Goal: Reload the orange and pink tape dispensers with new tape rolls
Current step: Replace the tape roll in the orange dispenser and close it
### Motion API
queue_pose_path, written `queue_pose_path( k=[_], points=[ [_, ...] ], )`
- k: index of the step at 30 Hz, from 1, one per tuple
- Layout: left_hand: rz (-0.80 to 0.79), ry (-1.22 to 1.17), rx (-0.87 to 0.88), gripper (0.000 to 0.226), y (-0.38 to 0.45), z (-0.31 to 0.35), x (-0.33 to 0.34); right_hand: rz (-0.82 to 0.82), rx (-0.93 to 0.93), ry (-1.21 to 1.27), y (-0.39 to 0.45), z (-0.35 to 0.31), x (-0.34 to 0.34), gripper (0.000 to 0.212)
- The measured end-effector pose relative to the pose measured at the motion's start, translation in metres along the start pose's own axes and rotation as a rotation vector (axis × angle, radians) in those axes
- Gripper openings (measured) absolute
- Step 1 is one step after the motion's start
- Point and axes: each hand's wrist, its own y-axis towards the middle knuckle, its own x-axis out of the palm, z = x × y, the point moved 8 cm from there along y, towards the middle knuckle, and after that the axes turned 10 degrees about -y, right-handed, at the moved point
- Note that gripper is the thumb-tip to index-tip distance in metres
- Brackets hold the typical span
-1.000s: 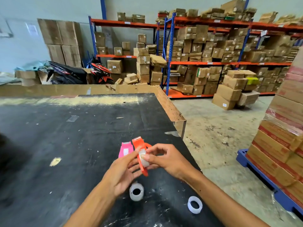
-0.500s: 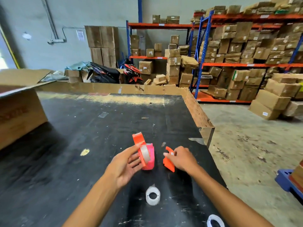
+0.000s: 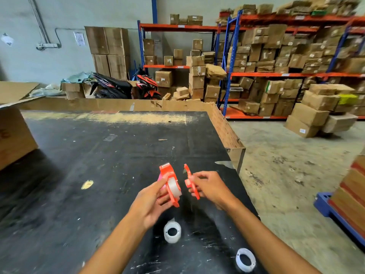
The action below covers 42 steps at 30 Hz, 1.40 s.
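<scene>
My left hand (image 3: pixel 151 200) holds the orange tape dispenser body (image 3: pixel 170 181) upright above the black table (image 3: pixel 88 165), with a clear tape roll (image 3: pixel 174 187) seated in it. The orange side cover (image 3: pixel 191 183) is pinched in my right hand (image 3: pixel 209 187), a small gap to the right of the body. Only a sliver of the pink dispenser (image 3: pixel 161 177) shows behind the orange body. Two more tape rolls lie on the table: one (image 3: pixel 172 232) just below my hands, another (image 3: pixel 245 260) near the front right edge.
A large cardboard box (image 3: pixel 13 133) stands on the table's left side. The table's right edge (image 3: pixel 227 131) drops to a concrete floor. Stacked cartons on a blue pallet (image 3: pixel 333 212) are at the right. Shelving full of boxes lines the back.
The orange dispenser came apart: the cover went into my right hand, down toward the table, and has now risen beside the body. The view shifted left.
</scene>
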Motion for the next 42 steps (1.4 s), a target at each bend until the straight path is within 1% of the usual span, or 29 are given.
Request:
queue_pose_path(
  k=[1, 2, 4, 6, 8, 14, 18, 23, 27, 30, 32, 34, 37, 40, 42],
  points=[
    [-0.015, 0.019, 0.006, 0.033, 0.0, -0.001, 0.002, -0.034, 0.003, 0.175, -0.008, -0.006, -0.004, 0.021],
    [-0.032, 0.041, 0.012, 0.034, 0.0, -0.002, 0.006, -0.056, -0.002, 0.259, -0.015, -0.01, -0.008, 0.021],
    [-0.07, 0.093, 0.01, 0.035, -0.001, -0.005, 0.014, -0.095, -0.023, 0.302, -0.031, -0.018, -0.011, 0.022],
    [-0.105, 0.13, 0.003, 0.04, -0.002, -0.009, 0.023, -0.114, -0.046, 0.29, -0.044, -0.02, -0.011, 0.019],
    [-0.135, 0.143, -0.002, 0.043, -0.004, -0.013, 0.031, -0.091, -0.065, 0.284, -0.054, -0.021, -0.015, 0.018],
    [-0.17, 0.137, 0.078, 0.034, -0.01, -0.017, 0.043, 0.051, -0.142, 0.263, -0.069, -0.019, -0.032, 0.024],
    [-0.215, 0.185, 0.155, 0.032, -0.018, -0.013, 0.053, 0.102, -0.191, 0.329, -0.076, -0.019, -0.035, 0.025],
    [-0.217, 0.2, 0.236, 0.043, -0.023, -0.006, 0.054, 0.147, -0.243, 0.328, -0.081, -0.022, -0.035, 0.027],
    [-0.23, 0.204, 0.296, 0.038, -0.026, -0.001, 0.051, 0.14, -0.296, 0.276, -0.085, -0.028, -0.032, 0.022],
    [-0.219, 0.205, 0.4, 0.035, -0.03, 0.003, 0.053, 0.177, -0.333, 0.251, -0.09, -0.033, -0.031, 0.019],
    [-0.215, 0.251, 0.479, 0.037, -0.034, 0.002, 0.059, 0.214, -0.355, 0.215, -0.092, -0.036, -0.028, 0.017],
    [-0.181, 0.287, 0.536, 0.038, -0.035, -0.003, 0.061, 0.297, -0.353, 0.198, -0.092, -0.036, -0.028, 0.021],
    [-0.152, 0.272, 0.561, 0.037, -0.033, -0.008, 0.058, 0.382, -0.356, 0.229, -0.091, -0.04, -0.028, 0.024],
    [-0.144, 0.304, 0.612, 0.033, -0.033, 0.007, 0.06, 0.378, -0.39, 0.169, -0.092, -0.05, -0.028, 0.022],
    [-0.147, 0.335, 0.64, 0.03, -0.035, 0.016, 0.064, 0.37, -0.405, 0.163, -0.093, -0.054, -0.028, 0.033]
  ],
)
